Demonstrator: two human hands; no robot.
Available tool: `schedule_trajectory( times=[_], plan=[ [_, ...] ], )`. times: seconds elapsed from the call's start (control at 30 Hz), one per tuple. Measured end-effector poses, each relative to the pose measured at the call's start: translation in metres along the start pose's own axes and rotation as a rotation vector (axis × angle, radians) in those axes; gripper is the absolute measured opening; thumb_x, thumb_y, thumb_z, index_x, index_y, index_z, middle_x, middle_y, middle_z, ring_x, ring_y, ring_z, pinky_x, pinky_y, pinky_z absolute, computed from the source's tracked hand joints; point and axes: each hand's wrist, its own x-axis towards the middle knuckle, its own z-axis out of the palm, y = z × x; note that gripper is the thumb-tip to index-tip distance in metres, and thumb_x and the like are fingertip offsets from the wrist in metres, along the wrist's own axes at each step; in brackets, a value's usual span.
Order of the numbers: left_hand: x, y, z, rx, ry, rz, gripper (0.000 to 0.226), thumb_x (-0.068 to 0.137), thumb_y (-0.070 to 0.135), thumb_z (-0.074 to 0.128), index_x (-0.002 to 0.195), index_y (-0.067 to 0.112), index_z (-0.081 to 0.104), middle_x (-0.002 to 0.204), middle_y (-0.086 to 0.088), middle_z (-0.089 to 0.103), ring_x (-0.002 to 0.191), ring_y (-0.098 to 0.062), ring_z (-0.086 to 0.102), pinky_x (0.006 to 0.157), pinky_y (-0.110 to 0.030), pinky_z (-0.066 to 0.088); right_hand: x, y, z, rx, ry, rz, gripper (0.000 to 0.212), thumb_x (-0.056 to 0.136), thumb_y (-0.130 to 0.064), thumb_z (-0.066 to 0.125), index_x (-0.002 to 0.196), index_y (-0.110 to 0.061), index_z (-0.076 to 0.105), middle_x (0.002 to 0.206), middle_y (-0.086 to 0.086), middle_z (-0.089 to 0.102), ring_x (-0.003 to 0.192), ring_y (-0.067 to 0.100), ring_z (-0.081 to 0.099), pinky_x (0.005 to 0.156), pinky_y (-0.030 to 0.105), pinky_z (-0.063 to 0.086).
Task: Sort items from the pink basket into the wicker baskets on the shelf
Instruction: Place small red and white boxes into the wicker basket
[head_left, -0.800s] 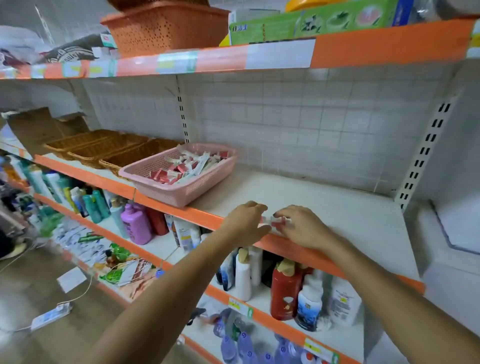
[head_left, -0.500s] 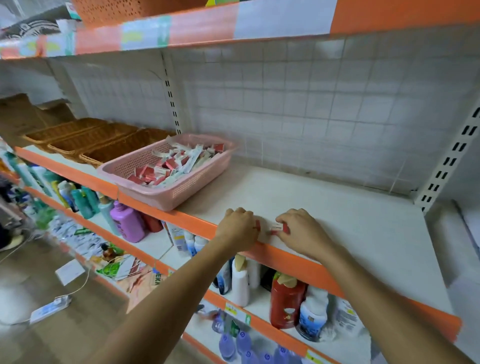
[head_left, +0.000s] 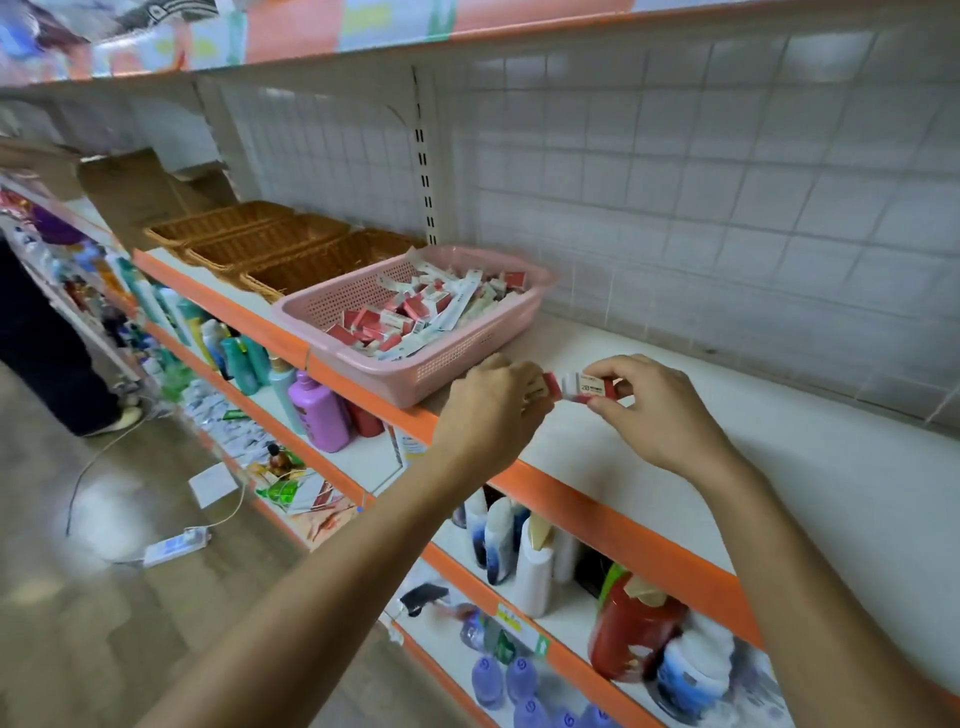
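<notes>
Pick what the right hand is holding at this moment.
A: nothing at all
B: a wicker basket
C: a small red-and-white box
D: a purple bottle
C: the right hand pinches a small red-and-white box between thumb and fingers, while the left hand grips another red box right beside it.

head-worn view down onto shelf (head_left: 597, 441)

Even soft light; edges blurred, wide-angle warped.
</notes>
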Motion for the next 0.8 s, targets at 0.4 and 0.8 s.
schedule_trajectory(
  times=[0.4, 0.8],
  plan=[
    [0.013, -0.139, -0.075, -0.091, 0.207, -0.029, 0.036, 0.08, 0.017, 0.072, 0.116, 0.017, 0.066, 0.11, -0.006, 0.063, 0.088, -0.024, 0.062, 0.073, -0.025, 0.045, 0.076, -0.127, 0.066, 0.043, 0.075, -0.101, 0.034, 0.084, -0.009, 0.065, 0.118, -0.017, 0.065, 0.115, -0.001, 0.06, 0.1, 0.014, 0.056, 0.084, 0.016, 0.037],
    [0.022, -0.327, -0.141, -0.092, 0.209, -0.099, 0.038, 0.08, 0.013, 0.069, 0.118, 0.018, 0.065, 0.111, -0.008, 0.062, 0.089, -0.026, 0.062, 0.08, -0.034, 0.048, 0.167, -0.265, 0.191, -0.055, 0.072, -0.116, 0.029, 0.082, -0.014, 0.068, 0.11, -0.02, 0.067, 0.11, 0.0, 0.062, 0.101, 0.017, 0.054, 0.082, 0.022, 0.036]
  ],
)
